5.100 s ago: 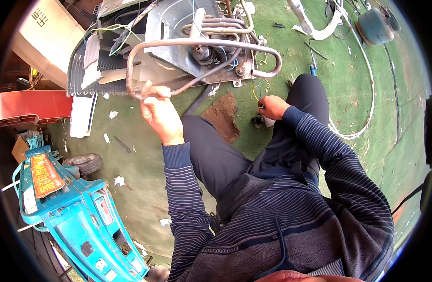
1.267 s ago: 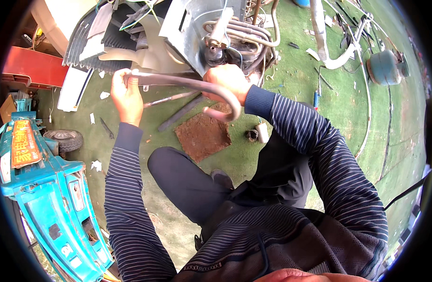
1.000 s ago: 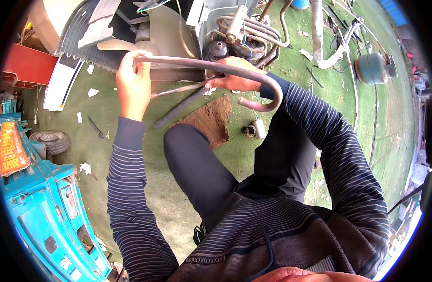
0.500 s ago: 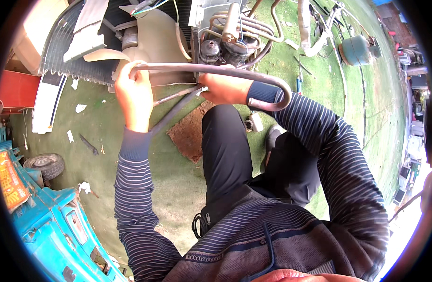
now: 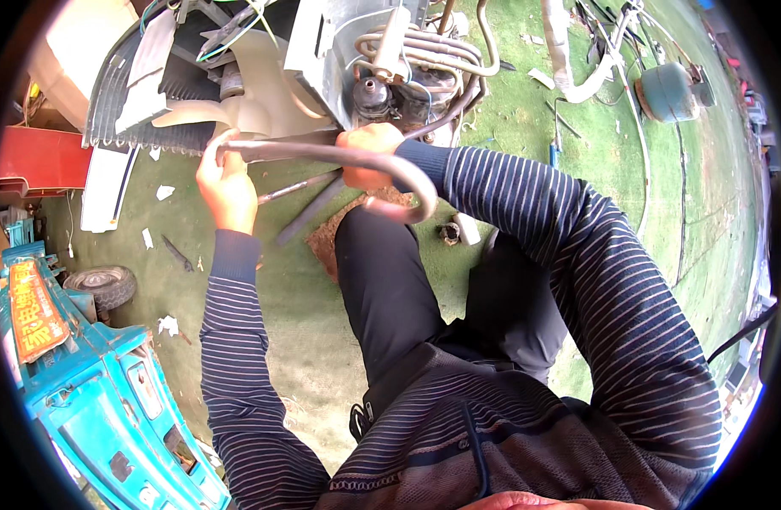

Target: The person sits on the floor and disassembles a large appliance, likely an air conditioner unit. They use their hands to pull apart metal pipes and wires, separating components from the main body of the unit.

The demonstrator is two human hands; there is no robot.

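A bent, dull copper-brown pipe (image 5: 322, 153) curves across in front of me, with a hooked right end. My left hand (image 5: 227, 187) is closed around the pipe's left end, thumb and fingers on it. My right hand (image 5: 370, 155) makes a fist just behind the pipe. Into this fist run two thin bars, one shiny metallic (image 5: 297, 187) and one dark grey (image 5: 310, 209); their meeting point is hidden by the hand. Beyond both hands stands an opened cooling unit, with a pale fan (image 5: 267, 89), a finned coil (image 5: 110, 110), looped pipes (image 5: 420, 51) and a black compressor (image 5: 373, 98).
Green matting (image 5: 314, 340) covers the ground, with paper scraps and a rusty plate (image 5: 324, 246) on it. A battered blue metal body (image 5: 110, 399) and a wheel (image 5: 106, 286) are at left, near a red panel (image 5: 46, 161). A teal gas cylinder (image 5: 669, 92) lies far right among hoses.
The pipe's hooked end has swung left and down, off my right sleeve. My right hand has shifted left, nearer my left hand. The whole view has also shifted slightly.
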